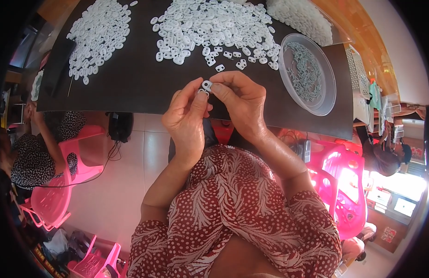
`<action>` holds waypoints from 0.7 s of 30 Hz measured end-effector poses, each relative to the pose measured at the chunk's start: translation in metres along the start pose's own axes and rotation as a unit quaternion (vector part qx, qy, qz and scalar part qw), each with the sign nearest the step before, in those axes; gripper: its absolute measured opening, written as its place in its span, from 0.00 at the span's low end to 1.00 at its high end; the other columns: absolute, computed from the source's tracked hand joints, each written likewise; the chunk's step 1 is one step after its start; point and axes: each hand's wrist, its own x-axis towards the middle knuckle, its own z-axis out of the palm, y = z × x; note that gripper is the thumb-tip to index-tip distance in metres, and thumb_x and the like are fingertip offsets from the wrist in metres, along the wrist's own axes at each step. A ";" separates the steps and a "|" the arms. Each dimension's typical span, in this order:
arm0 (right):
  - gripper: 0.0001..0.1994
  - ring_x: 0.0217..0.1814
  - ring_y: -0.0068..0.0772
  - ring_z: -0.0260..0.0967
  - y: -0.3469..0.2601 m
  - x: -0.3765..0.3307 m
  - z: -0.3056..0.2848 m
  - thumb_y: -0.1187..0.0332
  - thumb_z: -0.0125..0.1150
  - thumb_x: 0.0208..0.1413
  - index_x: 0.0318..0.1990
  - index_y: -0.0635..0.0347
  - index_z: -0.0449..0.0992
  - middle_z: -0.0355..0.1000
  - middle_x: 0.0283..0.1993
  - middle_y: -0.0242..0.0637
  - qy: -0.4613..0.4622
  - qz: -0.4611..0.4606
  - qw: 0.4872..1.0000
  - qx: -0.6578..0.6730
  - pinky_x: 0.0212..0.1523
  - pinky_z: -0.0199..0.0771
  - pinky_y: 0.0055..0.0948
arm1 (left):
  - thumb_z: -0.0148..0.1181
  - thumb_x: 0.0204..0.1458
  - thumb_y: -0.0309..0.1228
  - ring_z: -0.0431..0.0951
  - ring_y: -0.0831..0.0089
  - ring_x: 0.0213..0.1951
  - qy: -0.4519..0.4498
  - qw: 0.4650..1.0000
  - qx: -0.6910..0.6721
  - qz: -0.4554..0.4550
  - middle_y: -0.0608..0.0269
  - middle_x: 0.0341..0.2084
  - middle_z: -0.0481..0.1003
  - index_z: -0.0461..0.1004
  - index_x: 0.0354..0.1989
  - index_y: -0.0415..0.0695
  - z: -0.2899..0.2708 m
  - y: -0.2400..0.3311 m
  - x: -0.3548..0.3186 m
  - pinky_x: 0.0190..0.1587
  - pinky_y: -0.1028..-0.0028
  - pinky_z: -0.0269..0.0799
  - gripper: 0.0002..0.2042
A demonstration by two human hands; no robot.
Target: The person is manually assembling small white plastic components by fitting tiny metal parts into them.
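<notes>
White plastic piece [209,88], pinched two-handed

Left hand [188,121] and right hand [242,99]: fingers pinching it above the dark surface [131,92], near edge. Likely light, stiff, maybe slick; I'd take the rim, clear of the hole

Blown-out light at lower right glares around a pink plastic chair [358,197], the left hand [189,121] and right hand [242,102] look fairly sharp, and fisheye distortion bends the dark tabletop [140,90].

The red blouse [228,190] has a white leaf-and-dot print; the trousers [208,132] seem dark.
</notes>
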 end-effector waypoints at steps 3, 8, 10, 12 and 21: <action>0.05 0.33 0.17 0.68 0.000 -0.001 0.001 0.79 0.58 0.51 0.36 0.68 0.75 0.72 0.31 0.33 0.001 0.002 1.000 -0.002 0.34 0.69 0.19 | 0.56 0.53 0.20 0.70 0.82 0.25 -0.002 1.000 -0.002 -0.004 0.65 0.31 0.72 0.74 0.45 0.33 -0.001 0.000 0.000 0.27 0.83 0.66 0.11; 0.05 0.33 0.17 0.68 0.001 -0.002 0.001 0.79 0.58 0.51 0.36 0.68 0.75 0.72 0.32 0.33 -0.004 0.010 1.000 -0.002 0.34 0.69 0.19 | 0.57 0.54 0.20 0.70 0.82 0.26 -0.004 1.000 -0.009 -0.009 0.67 0.31 0.70 0.74 0.45 0.34 -0.002 -0.001 -0.001 0.27 0.84 0.66 0.11; 0.05 0.33 0.17 0.68 0.001 -0.002 0.001 0.79 0.58 0.51 0.36 0.68 0.75 0.72 0.32 0.33 -0.006 0.013 1.000 0.016 0.34 0.69 0.19 | 0.56 0.54 0.20 0.70 0.82 0.26 0.005 1.000 -0.022 -0.020 0.66 0.32 0.70 0.74 0.46 0.34 -0.001 0.000 -0.002 0.27 0.84 0.66 0.11; 0.05 0.33 0.17 0.68 0.000 -0.003 0.002 0.79 0.58 0.52 0.36 0.68 0.75 0.72 0.32 0.33 -0.004 0.013 1.000 0.023 0.34 0.69 0.19 | 0.56 0.54 0.20 0.70 0.82 0.26 0.006 1.000 -0.023 -0.019 0.66 0.32 0.70 0.74 0.46 0.34 -0.001 0.000 -0.002 0.28 0.84 0.66 0.11; 0.04 0.33 0.18 0.69 -0.001 -0.004 0.003 0.79 0.58 0.52 0.36 0.68 0.75 0.71 0.32 0.33 -0.004 0.010 1.000 0.000 0.34 0.69 0.19 | 0.56 0.54 0.20 0.70 0.83 0.27 0.004 1.000 -0.018 -0.013 0.66 0.32 0.70 0.74 0.46 0.34 -0.002 -0.002 -0.002 0.28 0.84 0.67 0.11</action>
